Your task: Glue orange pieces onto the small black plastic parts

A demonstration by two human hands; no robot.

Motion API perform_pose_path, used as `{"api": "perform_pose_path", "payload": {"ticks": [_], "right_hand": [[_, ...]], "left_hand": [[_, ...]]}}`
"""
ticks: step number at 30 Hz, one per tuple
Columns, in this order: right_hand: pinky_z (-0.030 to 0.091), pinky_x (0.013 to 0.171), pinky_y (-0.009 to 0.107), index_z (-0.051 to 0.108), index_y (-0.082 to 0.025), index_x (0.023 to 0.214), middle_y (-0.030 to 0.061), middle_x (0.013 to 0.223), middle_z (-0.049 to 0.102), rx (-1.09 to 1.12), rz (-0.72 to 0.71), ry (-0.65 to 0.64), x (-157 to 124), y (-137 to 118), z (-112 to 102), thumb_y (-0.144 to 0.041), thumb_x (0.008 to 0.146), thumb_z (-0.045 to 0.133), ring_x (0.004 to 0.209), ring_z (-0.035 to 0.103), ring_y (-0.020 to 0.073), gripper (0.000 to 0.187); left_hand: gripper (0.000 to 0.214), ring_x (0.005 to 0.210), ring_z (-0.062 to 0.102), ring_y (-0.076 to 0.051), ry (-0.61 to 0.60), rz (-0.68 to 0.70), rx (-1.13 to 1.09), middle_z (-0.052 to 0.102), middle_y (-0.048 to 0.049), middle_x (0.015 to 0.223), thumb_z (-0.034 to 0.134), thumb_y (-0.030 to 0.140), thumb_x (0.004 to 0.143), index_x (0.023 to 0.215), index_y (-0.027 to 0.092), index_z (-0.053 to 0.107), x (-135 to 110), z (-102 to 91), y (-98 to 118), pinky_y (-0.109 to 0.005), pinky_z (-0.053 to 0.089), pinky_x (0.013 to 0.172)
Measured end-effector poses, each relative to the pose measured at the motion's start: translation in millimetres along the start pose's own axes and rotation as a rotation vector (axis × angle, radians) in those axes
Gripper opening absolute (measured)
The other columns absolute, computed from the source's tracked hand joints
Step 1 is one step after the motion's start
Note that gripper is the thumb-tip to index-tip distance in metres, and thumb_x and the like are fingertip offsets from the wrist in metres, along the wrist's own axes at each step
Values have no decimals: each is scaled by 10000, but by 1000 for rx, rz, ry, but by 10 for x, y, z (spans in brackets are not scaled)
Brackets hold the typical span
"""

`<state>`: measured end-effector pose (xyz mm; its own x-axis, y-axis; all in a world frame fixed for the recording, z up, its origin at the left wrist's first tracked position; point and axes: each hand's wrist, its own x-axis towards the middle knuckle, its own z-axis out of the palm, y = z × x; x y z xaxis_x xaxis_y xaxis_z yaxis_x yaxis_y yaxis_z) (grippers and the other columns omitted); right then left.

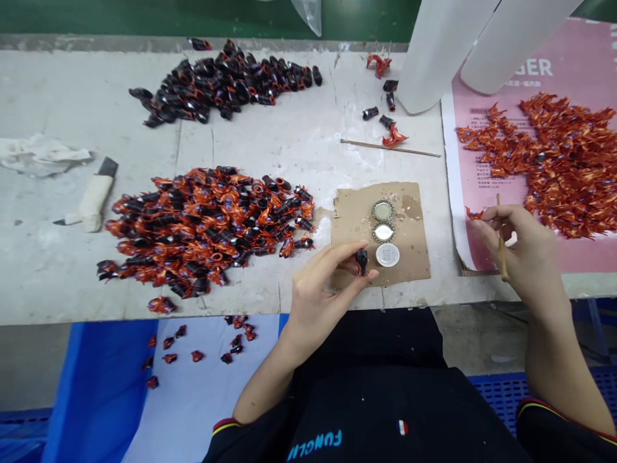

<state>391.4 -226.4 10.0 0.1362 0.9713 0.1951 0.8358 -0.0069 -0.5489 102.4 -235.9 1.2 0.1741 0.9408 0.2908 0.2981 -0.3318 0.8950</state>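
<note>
Between thumb and fingers, my left hand [321, 289] pinches a small black hollow piece [362, 260] with an orange-red edge, over the cardboard square [409, 263]. Beside it on the cardboard lie a white round disc [387, 255] and two bottle caps [384, 232]. My right hand [523, 251] is at the left edge of the orange pile, over the pink printed sheet [486, 247]. Its fingertips pinch a small orange-red spiky piece [474, 213], while a thin wooden stick [502, 257] is also held in the same hand.
Joined black-and-orange pieces [207, 225] form a heap at left. Behind them sits a black-piece pile [226, 83]; orange spiky pieces [569, 161] are piled right. Another stick [390, 148], white cylinders [434, 51] and a wrapped blade [99, 193] lie around. A blue bin [96, 386] stands below.
</note>
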Motion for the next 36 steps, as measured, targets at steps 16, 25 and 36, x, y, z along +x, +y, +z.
{"api": "perform_pose_path", "payload": {"ticks": [16,25,36], "right_hand": [[485,566,236,654,-248,799,-22,721,638,824,123,-352,-443,-969,295,-315,901,703,628,578,113,132],[471,576,270,650,-247,767,-12,714,619,800,61,-313,-388,-960,398,-339,893,712,656,556,139,168],[405,549,277,646,-268,782,-33,673,613,700,-31,-186,-364,-934,434,-246,876,725,611,513,136,125]], "left_hand": [[284,781,716,-82,106,143,-23,731,-9,917,715,196,914,1196,206,682,70,168,39,-167,606,756],[340,880,745,-100,135,299,52,763,-16,1012,696,64,893,1201,208,682,81,193,32,-164,626,817],[272,1037,745,-125,5,293,-48,758,-71,1134,673,121,928,1197,160,667,96,139,146,-181,621,913]]}}
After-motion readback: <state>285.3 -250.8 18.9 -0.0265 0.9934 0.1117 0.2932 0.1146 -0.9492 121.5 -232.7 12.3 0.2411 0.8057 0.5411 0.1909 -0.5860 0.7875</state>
